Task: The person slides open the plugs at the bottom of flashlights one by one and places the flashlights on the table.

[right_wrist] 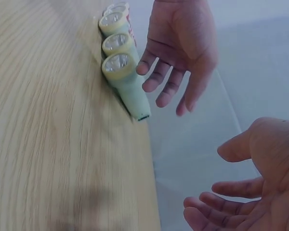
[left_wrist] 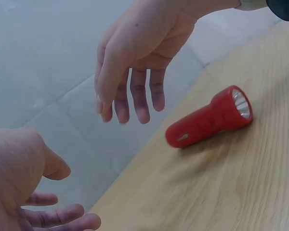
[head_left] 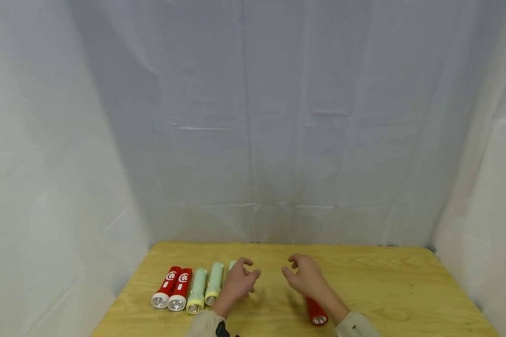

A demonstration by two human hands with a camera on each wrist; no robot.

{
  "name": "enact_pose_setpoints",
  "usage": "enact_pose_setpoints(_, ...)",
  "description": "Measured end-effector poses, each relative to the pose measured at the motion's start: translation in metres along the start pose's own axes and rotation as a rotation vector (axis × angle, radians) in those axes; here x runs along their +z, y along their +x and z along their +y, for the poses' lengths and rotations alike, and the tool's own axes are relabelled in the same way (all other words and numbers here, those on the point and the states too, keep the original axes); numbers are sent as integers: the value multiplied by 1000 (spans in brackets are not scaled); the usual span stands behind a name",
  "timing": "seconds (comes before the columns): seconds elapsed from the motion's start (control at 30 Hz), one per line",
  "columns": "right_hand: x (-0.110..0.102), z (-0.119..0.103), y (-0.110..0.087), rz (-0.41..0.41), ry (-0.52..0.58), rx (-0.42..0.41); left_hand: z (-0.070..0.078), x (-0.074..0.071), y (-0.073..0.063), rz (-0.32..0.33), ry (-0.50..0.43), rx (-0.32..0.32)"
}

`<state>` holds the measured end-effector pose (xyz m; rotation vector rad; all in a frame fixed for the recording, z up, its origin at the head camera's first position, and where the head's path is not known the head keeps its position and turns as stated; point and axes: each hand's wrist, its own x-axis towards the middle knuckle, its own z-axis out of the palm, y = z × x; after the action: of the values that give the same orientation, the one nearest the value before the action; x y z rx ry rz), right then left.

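From my end of the link, I'm seeing a small screened-off booth, with a wooden table standing inside it. Behind the table, a pale back sheet is hanging down to the far edge, showing fold creases and wrinkles. To the table's left, a left side sheet is closing off that flank, and to its right a similar right side sheet is doing likewise. Past the table's edge, both wrist views are showing me creased sheeting too. The sheets are hiding everything outside, so I'm not telling lab from workshop or home.
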<state>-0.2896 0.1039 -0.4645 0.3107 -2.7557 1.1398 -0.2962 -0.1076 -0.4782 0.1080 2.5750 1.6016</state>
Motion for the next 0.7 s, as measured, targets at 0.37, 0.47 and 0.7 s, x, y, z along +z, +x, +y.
enact_pose_setpoints(0.37,23,-23,14,-91,66,-29,-7,-25,-7,27,13,-25)
enact_pose_setpoints(0.47,33,-28,17,-123,102,-24,-10,-32,-11,39,19,-39)
enact_pose_setpoints(0.7,57,-36,21,-160,197,19,-14,-46,-19,86,23,-69)
